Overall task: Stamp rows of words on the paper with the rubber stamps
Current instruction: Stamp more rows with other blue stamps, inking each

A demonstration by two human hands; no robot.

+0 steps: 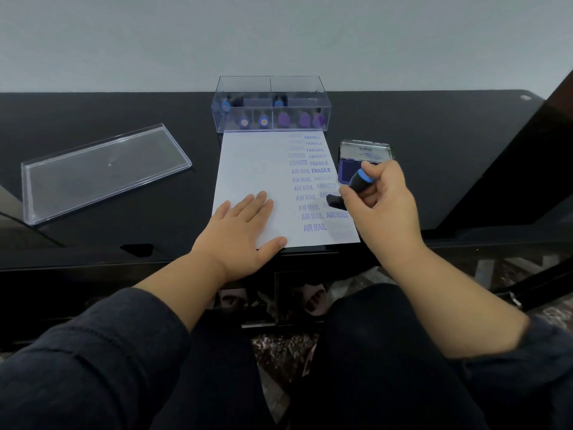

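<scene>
The black rubber stamp with a blue-banded handle (356,186) is tilted over the right edge of the white sheet of paper (248,169), its dark printing block just above the column of AMENDED impressions. The right hand (383,201) is clamped around the handle, fingers curled closed on it. The left hand (243,226) lies flat and spread on the paper's lower left area, holding nothing.

Procedure for this step, as judged from the layout:
1. Bring the block level before contact; a tilted face is likely to print one edge only, as the fainter impressions on the paper suggest.
2. Align with the gap in the AMENDED column, right of the AIR MAIL column.
3. Press straight down and lift straight up. Keep the left palm weighting the paper.

The open metal ink pad with a dark blue surface (348,172) sits just right of the paper. The clear plastic box of stamps (271,103) touches the paper's far edge. The clear plastic lid (102,173) lies well left of the paper on the black table (124,113).
</scene>
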